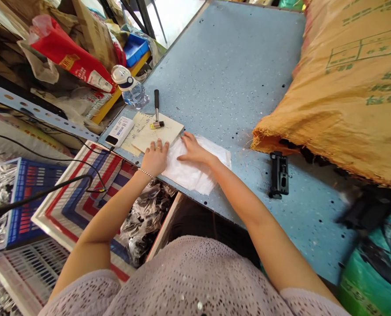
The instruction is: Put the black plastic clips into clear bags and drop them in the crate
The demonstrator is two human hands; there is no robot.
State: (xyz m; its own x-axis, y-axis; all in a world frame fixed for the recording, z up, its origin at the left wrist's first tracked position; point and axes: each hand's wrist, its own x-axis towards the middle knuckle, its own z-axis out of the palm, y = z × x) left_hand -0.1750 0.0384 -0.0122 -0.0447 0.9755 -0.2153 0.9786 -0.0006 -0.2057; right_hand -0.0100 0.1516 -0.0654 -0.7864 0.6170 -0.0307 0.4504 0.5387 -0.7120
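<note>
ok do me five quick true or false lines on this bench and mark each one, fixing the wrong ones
1. The right hand rests on white, thin sheeting. True.
2. The hammer lies with its head on the orange sack. False: its head is on the cardboard.
3. The water bottle has its white lid on. True.
4. The beaded bracelet is on the right wrist. False: it is on the left.
5. The black part near the mouth of the orange sack lies on the blue bench. True.
</note>
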